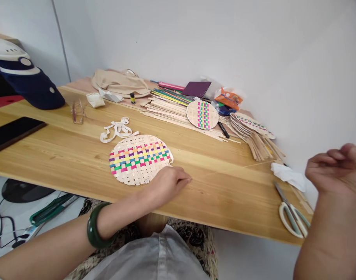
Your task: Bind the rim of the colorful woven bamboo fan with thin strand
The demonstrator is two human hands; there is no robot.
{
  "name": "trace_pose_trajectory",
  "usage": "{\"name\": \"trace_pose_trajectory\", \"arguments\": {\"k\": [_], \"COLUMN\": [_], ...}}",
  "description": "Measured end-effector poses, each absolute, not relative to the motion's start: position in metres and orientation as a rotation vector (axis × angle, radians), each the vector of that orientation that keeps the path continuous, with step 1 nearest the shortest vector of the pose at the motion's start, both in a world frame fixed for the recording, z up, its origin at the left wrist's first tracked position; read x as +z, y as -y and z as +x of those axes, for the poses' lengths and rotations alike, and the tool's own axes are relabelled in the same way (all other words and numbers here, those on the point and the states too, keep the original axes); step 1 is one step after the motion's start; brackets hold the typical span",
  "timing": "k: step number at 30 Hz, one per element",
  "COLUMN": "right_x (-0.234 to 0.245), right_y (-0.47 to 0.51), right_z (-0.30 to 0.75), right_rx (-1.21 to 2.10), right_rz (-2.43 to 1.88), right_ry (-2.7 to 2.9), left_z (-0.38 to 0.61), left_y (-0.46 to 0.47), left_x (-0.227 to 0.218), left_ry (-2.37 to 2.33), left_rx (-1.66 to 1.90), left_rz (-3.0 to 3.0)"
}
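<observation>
A round woven mat (141, 165) of pale strips, with bands of coloured strips across its middle, lies flat on the table. White tape (116, 129) trails from its upper edge in loose loops, and a bit of it shows at the right edge. My left hand (172, 182) rests at the mat's lower right edge, fingertips pinched together; whatever they hold is hidden. Raised at the far right, my right hand (337, 169) has its fingers curled in, and I cannot make out anything in them. Below and left of it lie scissors (291, 216) with pale handles.
Along the wall lie wooden strips (169, 111), another round woven piece (202, 114), a fan-like bundle (253, 136), a black marker (223, 130) and white tissue (288, 175). Glasses (78, 112), a phone (16, 132) and a navy-and-white container (28, 77) stand left.
</observation>
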State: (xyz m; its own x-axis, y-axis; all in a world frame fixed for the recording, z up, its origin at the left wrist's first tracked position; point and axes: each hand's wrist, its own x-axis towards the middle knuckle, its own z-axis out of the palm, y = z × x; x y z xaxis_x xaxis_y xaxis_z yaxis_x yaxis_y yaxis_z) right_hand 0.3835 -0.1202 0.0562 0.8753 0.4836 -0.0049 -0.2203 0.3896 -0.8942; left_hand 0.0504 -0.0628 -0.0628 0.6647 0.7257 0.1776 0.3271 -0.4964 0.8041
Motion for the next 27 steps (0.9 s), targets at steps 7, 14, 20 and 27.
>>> {"name": "trace_pose_trajectory", "arguments": {"k": [7,14,20,27], "right_x": [0.029,-0.008,-0.028,-0.031], "right_y": [0.122,0.117,0.115,0.118], "right_z": [0.393,0.327,0.277,0.247], "right_rx": [0.515,0.857,1.02,1.278], "right_rz": [-1.107,-1.329,-1.547,-1.461], "right_ry": [0.531,0.662,1.021,1.024], "left_z": [0.08,0.075,0.081,0.089], "left_y": [-0.023,-0.046,0.005,0.051], "left_x": [-0.052,-0.06,-0.04,-0.051], "left_ry": [-1.144,-1.361,-0.903,-0.556], "left_rx": [0.603,0.535,0.813,0.595], "left_rz": [2.53,2.522,2.049,1.332]}}
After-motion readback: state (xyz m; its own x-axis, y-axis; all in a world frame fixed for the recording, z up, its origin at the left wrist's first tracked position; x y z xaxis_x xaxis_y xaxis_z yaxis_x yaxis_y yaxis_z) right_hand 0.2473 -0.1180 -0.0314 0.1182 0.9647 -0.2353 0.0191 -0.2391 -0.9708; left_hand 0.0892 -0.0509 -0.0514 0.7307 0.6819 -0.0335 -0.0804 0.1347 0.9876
